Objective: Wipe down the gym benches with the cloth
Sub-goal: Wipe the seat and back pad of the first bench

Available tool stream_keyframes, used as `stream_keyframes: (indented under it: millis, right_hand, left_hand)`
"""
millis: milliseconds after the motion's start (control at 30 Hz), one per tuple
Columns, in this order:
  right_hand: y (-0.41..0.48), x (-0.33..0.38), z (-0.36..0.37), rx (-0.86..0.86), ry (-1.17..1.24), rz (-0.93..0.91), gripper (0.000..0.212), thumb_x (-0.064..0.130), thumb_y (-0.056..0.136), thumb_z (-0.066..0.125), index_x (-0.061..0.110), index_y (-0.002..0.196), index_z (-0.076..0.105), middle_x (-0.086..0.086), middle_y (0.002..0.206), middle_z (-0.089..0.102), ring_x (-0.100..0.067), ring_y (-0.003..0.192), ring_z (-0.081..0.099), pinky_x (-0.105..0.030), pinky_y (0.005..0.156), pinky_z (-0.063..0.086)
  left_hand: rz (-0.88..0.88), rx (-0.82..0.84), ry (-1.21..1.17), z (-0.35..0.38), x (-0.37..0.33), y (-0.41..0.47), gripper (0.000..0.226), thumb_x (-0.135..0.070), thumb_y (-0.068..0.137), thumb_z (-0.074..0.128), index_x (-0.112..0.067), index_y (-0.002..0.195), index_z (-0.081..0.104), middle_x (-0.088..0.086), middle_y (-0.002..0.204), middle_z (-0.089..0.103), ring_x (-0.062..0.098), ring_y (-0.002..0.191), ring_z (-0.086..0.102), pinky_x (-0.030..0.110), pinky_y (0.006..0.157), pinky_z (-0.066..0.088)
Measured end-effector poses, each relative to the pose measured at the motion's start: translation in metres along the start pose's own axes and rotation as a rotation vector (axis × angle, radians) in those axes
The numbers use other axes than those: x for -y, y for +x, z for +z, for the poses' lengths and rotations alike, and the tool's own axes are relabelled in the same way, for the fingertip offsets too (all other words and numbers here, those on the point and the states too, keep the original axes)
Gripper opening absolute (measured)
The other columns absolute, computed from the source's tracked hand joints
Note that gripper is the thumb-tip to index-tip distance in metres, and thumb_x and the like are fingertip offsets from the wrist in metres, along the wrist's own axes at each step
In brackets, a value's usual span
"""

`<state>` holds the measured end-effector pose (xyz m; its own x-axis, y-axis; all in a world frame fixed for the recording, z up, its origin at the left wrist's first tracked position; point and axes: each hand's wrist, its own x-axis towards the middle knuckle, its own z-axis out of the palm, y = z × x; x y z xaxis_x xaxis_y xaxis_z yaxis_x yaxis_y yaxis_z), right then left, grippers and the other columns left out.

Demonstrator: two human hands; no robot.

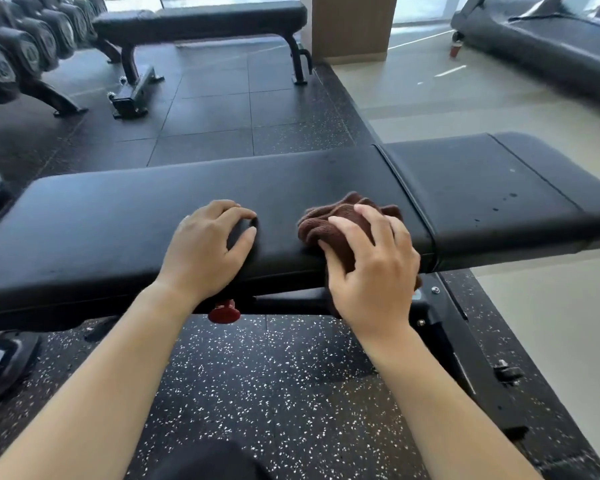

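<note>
Head view: long black padded gym bench (pixel 118 209) spans frame, seat pad at right. Right hand (pixel 371 268) pressed on crumpled brown terry cloth (pixel 340 216), fingers spread and curled into it, cloth at bench's near edge just left of pad seam. Left hand (pixel 205 244) bare, loosely curled, fingertips resting on pad, holding nothing. Red round knob (pixel 224 311) under bench. Second black flat bench (pixel 201 19) farther back on speckled rubber floor (pixel 274 386).

We see a black speckled floor (pixel 274 382) under us, dark square floor mats (pixel 215 112) ahead, a pale smooth floor (pixel 447 98) to the right, a tan pillar (pixel 352 26), and bright windows (pixel 420 6) behind.
</note>
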<state>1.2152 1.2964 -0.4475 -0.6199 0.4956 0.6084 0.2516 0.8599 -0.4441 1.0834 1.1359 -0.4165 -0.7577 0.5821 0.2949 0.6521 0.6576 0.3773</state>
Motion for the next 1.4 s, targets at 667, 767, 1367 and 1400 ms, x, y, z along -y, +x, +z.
stream_keyframes:
  millis: [667, 767, 1367, 1400]
  right_hand:
    - [0.077, -0.122, -0.051, 0.023, -0.045, 0.212, 0.021, 0.044, 0.085, 0.06, 0.031, 0.1, 0.067, 0.008, 0.116, 0.062, -0.026, 0.108, 0.052, -0.043, 0.086, 0.042]
    - [0.127, -0.134, -0.047, 0.248, -0.058, 0.325, 0.027, 0.047, 0.088, 0.056, 0.031, 0.108, 0.065, 0.004, 0.12, 0.06, -0.029, 0.112, 0.05, -0.044, 0.09, 0.038]
    - [0.162, -0.144, -0.04, 0.604, 0.009, 0.14, 0.033, 0.045, 0.092, 0.047, 0.029, 0.12, 0.059, 0.003, 0.135, 0.047, -0.029, 0.124, 0.038, -0.049, 0.098, 0.035]
    - [0.153, -0.149, -0.044, 0.573, 0.029, 0.114, 0.033, 0.046, 0.091, 0.049, 0.03, 0.118, 0.06, 0.005, 0.134, 0.048, -0.028, 0.123, 0.039, -0.048, 0.098, 0.037]
  left_hand:
    - [0.231, 0.131, 0.017, 0.086, -0.132, 0.087, 0.042, -0.031, 0.091, 0.044, -0.021, 0.132, 0.048, 0.001, 0.139, 0.046, 0.021, 0.131, 0.036, 0.052, 0.108, 0.028]
    - [0.109, 0.146, 0.033, 0.092, -0.127, 0.098, 0.046, -0.037, 0.092, 0.043, -0.022, 0.136, 0.043, -0.001, 0.145, 0.039, 0.019, 0.136, 0.03, 0.051, 0.112, 0.021]
    - [-0.045, 0.201, 0.063, 0.084, -0.144, 0.097, 0.046, -0.029, 0.09, 0.05, -0.022, 0.135, 0.045, -0.001, 0.145, 0.04, 0.02, 0.135, 0.032, 0.048, 0.112, 0.023]
    - [-0.056, 0.194, 0.036, 0.084, -0.143, 0.101, 0.045, -0.028, 0.091, 0.05, -0.021, 0.135, 0.045, 0.0, 0.145, 0.039, 0.019, 0.136, 0.031, 0.046, 0.113, 0.023]
